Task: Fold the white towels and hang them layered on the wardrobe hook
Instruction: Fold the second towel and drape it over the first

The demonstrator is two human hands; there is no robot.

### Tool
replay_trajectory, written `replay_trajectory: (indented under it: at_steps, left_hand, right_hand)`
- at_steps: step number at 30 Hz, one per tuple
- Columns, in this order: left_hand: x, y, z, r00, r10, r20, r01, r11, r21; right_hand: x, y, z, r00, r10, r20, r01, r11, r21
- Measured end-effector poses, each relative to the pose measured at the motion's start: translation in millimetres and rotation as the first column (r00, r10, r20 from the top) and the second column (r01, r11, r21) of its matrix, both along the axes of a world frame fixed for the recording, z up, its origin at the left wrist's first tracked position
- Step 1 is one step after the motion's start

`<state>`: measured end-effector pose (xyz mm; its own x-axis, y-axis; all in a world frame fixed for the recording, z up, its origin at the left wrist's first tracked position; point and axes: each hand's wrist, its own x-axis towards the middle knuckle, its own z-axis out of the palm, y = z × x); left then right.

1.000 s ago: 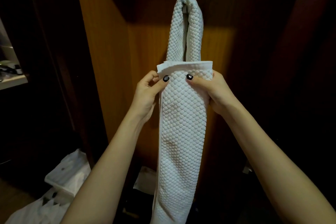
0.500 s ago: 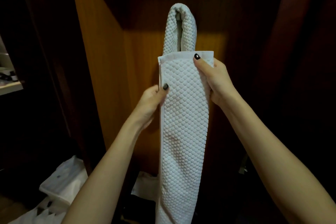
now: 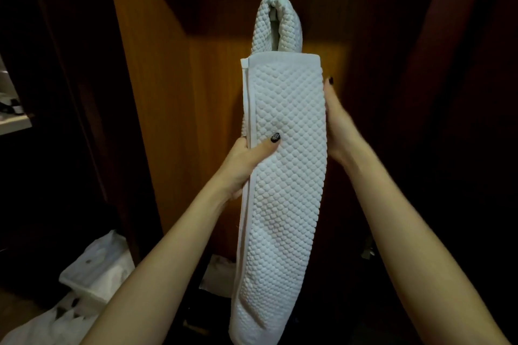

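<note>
Left hand (image 3: 246,161) grips the left hem of the white towel (image 3: 286,176) at mid frame, thumb across the front and the other fingers behind. Right hand (image 3: 337,126), blurred, lies straight-fingered against the towel's right edge, grasping nothing. Towel hangs as a long folded strip, looped over at top centre against the wardrobe back panel (image 3: 201,120), orange-brown wood. Lower left: white plastic bags (image 3: 92,283) on the floor, contents unclear. Far left: pale counter (image 3: 14,123) edge.
</note>
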<state>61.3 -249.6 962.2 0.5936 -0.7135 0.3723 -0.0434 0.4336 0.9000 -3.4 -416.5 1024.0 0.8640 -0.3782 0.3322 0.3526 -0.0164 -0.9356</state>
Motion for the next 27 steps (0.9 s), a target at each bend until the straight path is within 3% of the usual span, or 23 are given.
replay_trajectory:
  at_steps: [5,11,14,16,19,23,27]
  left_hand:
    - [8,1,9,0.996,0.075,-0.050,-0.077,0.997,-0.028]
    - [16,1,18,0.965,0.227,0.132,-0.241,0.966,0.095]
    - [17,2,16,0.943,0.300,0.142,-0.318,0.940,0.122]
    - [15,6,3,0.876,0.444,0.189,-0.473,0.867,0.155]
    - [2,14,-41,0.703,0.657,0.273,-0.699,0.708,0.098]
    - [-19,16,-83,0.646,0.706,0.291,-0.749,0.659,0.065]
    - [-19,16,-83,0.586,0.727,0.359,-0.794,0.602,0.078]
  right_hand:
    - [-25,17,-90,0.981,0.133,-0.140,-0.121,0.989,0.087]
    - [-34,28,-101,0.994,0.113,-0.009,-0.112,0.990,0.089]
    - [-27,33,-97,0.998,0.066,0.024,-0.068,0.992,0.104]
    - [-23,35,-96,0.998,0.049,0.038,-0.053,0.990,0.129]
    - [-18,34,-90,0.997,0.057,0.048,-0.065,0.981,0.180]
    - [-13,29,-82,0.998,0.044,0.039,-0.050,0.984,0.172]
    - [-13,30,-84,0.998,0.022,0.058,-0.030,0.988,0.153]
